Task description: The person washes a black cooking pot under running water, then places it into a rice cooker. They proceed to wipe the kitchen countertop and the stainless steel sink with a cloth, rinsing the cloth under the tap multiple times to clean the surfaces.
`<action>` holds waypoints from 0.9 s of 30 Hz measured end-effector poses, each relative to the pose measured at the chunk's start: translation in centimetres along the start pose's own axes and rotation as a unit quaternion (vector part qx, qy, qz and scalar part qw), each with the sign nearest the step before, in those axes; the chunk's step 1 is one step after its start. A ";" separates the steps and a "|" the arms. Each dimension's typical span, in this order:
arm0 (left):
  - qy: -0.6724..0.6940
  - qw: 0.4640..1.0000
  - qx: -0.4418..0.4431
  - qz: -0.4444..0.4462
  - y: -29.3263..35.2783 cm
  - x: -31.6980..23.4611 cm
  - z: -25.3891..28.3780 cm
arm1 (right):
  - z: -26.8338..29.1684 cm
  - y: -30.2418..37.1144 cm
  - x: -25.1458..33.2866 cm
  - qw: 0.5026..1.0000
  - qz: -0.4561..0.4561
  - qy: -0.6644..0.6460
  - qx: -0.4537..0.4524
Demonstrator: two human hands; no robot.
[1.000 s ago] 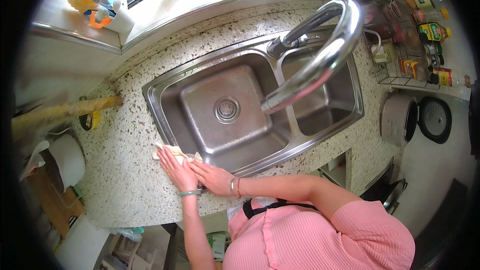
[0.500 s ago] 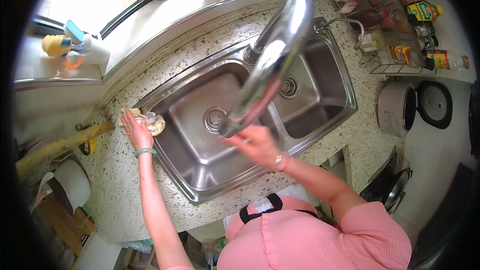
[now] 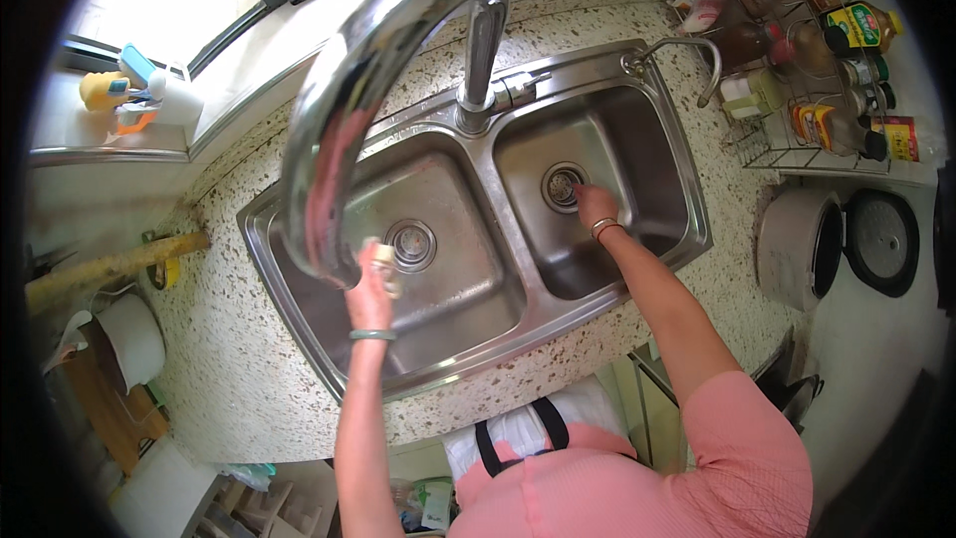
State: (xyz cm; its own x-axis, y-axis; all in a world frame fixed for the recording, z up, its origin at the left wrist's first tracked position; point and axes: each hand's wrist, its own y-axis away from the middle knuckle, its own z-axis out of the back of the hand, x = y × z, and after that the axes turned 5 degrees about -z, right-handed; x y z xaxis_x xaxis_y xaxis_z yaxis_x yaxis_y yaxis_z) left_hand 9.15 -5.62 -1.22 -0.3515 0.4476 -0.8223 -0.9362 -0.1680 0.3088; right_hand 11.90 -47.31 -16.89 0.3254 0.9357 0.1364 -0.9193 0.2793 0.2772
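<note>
Speckled stone-look countertop (image 3: 219,339) runs past the sink's left edge. Left hand (image 3: 367,301) is over the left basin (image 3: 458,274), steel, rounded corners, left of its middle; fingers clamped on a cream cloth (image 3: 384,257), soft, crumpled, blurred. Curved chrome faucet (image 3: 383,25) arches beside this hand, contact unclear. Open room from hand to divider (image 3: 512,224). Right hand (image 3: 597,207) is in the right basin (image 3: 652,179), fingers together at the round metal drain (image 3: 560,179), toward the basin's left edge; can't tell if gripping. Room from there to the right wall.
</note>
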 end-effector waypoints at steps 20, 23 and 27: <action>-0.176 0.977 0.101 -0.057 2.1 1.6 -9.2 | -1.0 -3.1 1.6 0.955 0.158 0.231 0.100; -0.186 0.975 0.099 -0.064 2.3 2.1 -9.5 | -1.7 -3.9 1.6 0.946 0.192 0.247 0.089; -0.169 0.979 0.105 -0.054 2.5 2.2 -10.1 | -2.1 -4.3 2.3 0.942 0.211 0.253 0.063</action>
State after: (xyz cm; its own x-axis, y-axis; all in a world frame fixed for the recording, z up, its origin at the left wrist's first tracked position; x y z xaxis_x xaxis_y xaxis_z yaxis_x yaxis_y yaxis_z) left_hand 6.09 -13.92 -7.06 -0.1980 0.7235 -0.6613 -0.9345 0.0642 0.3500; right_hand 16.16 -45.93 -19.74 -0.2402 0.9497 -0.2009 -0.8988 -0.1394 0.4155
